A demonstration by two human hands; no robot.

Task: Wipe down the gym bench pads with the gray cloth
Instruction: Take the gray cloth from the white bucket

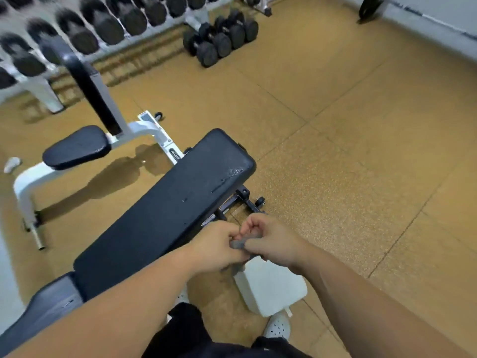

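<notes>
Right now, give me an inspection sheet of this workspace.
Surface: long black bench pad, pale specks near its far end.
Job's things: gray cloth bunched between both hands, not on the pad; second bench's seat pad at left.
Clutter: white block on the floor below the hands; small white object far left.
Grippers: left hand and right hand both pinch the cloth.
Cables: nothing seen.
Surroundings: tan floor; loose dumbbells on it; dumbbell rack behind.
</notes>
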